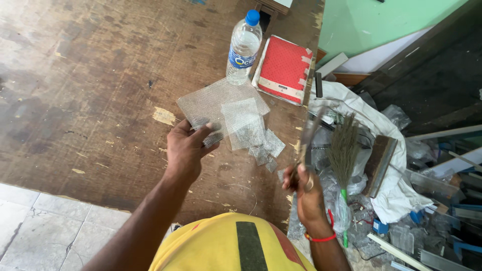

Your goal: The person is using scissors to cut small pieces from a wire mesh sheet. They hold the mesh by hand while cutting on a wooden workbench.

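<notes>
Head camera looks straight down on a scarred wooden table (100,75), and the left hand (187,148) is pinching the near corner of the big sheet of wire mesh (213,103), thumb on top, fingers curled under the edge. That sheet fans away from the hand toward one o'clock, its long side running roughly nine to three across the board. Over at the table's right edge, the right hand (305,186) is closed round the handles of what looks like a pair of scissors (307,145), blades blurred and pointing up at twelve o'clock. So the two hands sit apart, and the mesh lies at about ten o'clock from the blades, clearly nearer the left hand. Smaller mesh offcuts (258,143) are scattered between them. Farther off at twelve, a water bottle (244,47) stands just beside a red box (283,68).
</notes>
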